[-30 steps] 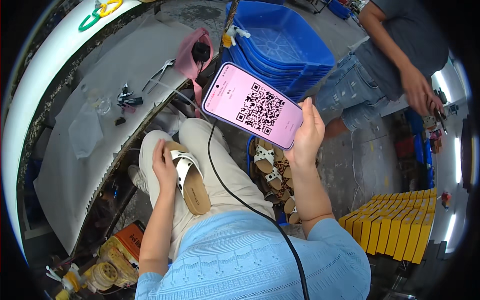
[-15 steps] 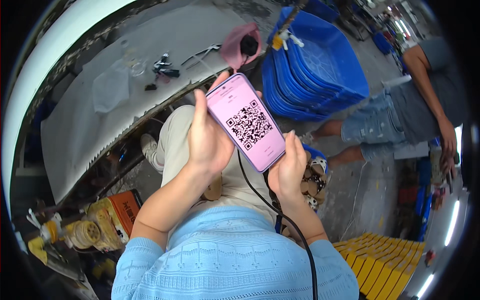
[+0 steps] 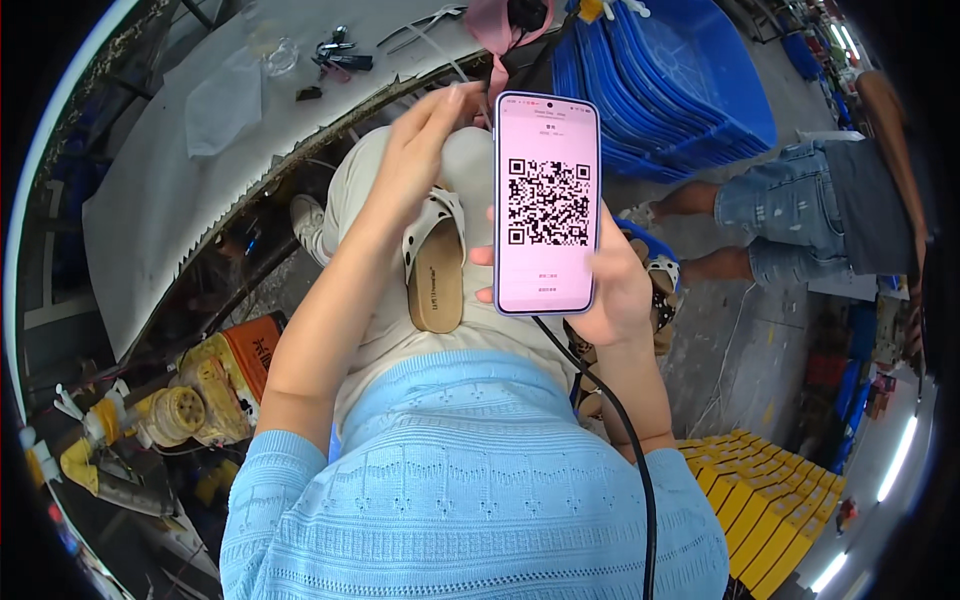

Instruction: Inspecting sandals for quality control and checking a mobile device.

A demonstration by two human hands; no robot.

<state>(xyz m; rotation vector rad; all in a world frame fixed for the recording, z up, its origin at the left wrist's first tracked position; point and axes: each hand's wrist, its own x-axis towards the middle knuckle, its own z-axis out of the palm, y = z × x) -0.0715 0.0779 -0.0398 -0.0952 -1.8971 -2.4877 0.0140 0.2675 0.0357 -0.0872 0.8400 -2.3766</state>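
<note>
My right hand point(image 3: 622, 285) is closed round a smartphone point(image 3: 548, 265) in a lilac case, held upright over my lap. A black-and-white square code fills the middle of its pink screen. To the left of the phone, my left hand point(image 3: 420, 150) has its fingers stretched forward, holding nothing that I can see. Its fingertips are close to a pink fabric bag point(image 3: 492, 30) hanging by the table edge. On my lap, below the left hand, lies a sandal point(image 3: 437, 280) with a tan insole and a white upper with black spots.
A grey worktable point(image 3: 130, 215) with a jagged edge carries a clear plastic bag point(image 3: 210, 105) and small tools point(image 3: 340, 58). Stacked blue bins point(image 3: 680, 80) stand ahead right, near another person's legs point(image 3: 770, 210). Yellow crates point(image 3: 770, 500) are behind right. A black cable point(image 3: 625, 430) crosses my side.
My left hand has let go of the phone and moved forward and left of it. The phone has turned upright in my right hand, and the sandal on my lap is more exposed.
</note>
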